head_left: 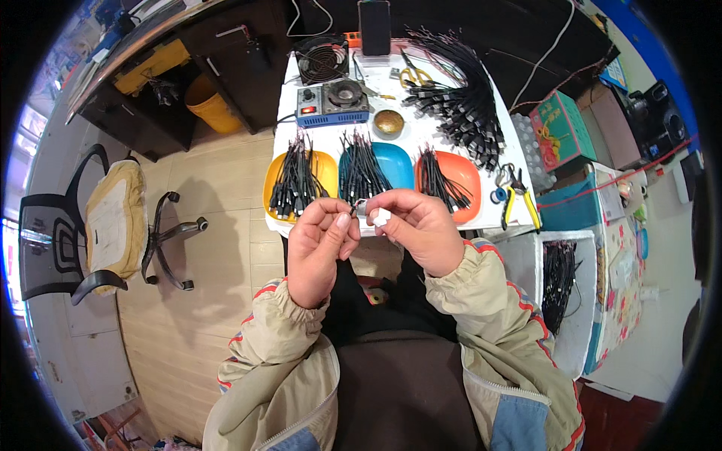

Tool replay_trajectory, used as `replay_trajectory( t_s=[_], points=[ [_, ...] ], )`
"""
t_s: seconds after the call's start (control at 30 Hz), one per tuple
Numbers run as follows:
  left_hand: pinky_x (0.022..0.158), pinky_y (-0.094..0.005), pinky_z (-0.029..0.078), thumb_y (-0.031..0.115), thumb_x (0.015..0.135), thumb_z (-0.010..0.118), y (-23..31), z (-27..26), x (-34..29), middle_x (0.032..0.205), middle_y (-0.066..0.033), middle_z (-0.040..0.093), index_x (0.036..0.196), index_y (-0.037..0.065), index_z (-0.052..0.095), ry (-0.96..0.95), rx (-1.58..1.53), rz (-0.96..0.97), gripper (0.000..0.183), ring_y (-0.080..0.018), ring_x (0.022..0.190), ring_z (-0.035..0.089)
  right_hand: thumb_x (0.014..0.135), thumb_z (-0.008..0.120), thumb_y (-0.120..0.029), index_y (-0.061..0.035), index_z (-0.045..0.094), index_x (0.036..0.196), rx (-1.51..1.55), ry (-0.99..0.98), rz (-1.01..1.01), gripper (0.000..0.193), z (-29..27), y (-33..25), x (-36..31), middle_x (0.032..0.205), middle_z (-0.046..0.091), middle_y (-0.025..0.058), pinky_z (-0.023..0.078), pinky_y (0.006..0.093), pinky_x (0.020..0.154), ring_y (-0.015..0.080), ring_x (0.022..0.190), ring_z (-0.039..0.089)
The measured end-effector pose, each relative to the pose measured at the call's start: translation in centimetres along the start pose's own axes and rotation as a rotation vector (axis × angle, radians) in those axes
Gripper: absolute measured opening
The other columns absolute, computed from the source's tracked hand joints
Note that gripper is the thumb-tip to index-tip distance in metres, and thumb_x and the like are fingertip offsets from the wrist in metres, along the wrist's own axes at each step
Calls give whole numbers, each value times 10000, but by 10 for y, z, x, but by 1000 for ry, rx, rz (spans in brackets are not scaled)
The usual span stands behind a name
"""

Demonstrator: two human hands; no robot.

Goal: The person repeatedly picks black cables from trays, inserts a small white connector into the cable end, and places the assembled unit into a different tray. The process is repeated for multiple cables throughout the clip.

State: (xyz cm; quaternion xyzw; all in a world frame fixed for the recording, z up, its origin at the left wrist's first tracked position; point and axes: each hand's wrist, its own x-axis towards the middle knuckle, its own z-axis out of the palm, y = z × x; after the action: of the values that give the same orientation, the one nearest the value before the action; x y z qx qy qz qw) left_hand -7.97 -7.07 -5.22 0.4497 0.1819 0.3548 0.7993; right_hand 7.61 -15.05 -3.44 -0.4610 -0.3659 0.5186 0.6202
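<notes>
Both hands are raised close together just in front of the trays. My left hand [322, 244] is closed in a pinch on the end of a thin dark cable [353, 211]. My right hand [418, 228] is closed too, with a small white piece [381, 217] between thumb and fingers; its exact kind is too small to tell. A small greyish bit shows between the two hands. Behind them, short black cables lie in a yellow tray [328, 167], a blue tray [399, 160] and an orange tray [468, 179].
A blue heating unit [331, 113], a fan [321, 62], a round tin [389, 122] and a phone [374, 28] stand farther back. At right lie a large black cable bundle [459, 113], yellow-handled scissors [415, 76] and pliers [519, 201]. An office chair [113, 218] stands left.
</notes>
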Motion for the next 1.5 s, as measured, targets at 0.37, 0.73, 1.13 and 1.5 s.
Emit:
replay_trajectory(
  t_s=[0.37, 0.73, 1.13, 1.5],
  points=[
    [533, -241, 421, 48, 914, 597, -5, 18, -31, 661, -53, 556, 929, -19, 599, 11, 860, 319, 68, -90, 572, 511, 857, 633, -40, -8, 643, 975, -814, 66, -366, 123, -1, -18, -36, 861, 641, 77, 485, 270, 642, 166, 734, 628],
    [469, -180, 209, 128, 971, 534, -4, 4, -29, 661, 42, 435, 960, 6, 577, -197, -67, -363, 130, -26, 543, 310, 894, 653, -132, -7, 653, 1028, -447, -60, -145, 183, -30, -7, -36, 847, 632, 19, 468, 230, 672, 68, 748, 566],
    [479, -173, 268, 100, 973, 523, -16, 1, -24, 747, -27, 535, 1016, -8, 565, -193, -189, -328, 125, -38, 554, 365, 895, 661, -98, -6, 611, 967, 47, 1, 65, 127, -15, 17, -29, 869, 625, 24, 458, 220, 681, 89, 762, 578],
    [468, -186, 262, 73, 965, 523, -27, -2, -23, 711, -42, 556, 1022, -18, 560, -119, -268, -226, 114, -44, 519, 344, 898, 664, -129, -15, 610, 964, 145, 161, -8, 143, 2, 41, -25, 836, 623, 30, 431, 213, 671, 83, 722, 532]
  ],
)
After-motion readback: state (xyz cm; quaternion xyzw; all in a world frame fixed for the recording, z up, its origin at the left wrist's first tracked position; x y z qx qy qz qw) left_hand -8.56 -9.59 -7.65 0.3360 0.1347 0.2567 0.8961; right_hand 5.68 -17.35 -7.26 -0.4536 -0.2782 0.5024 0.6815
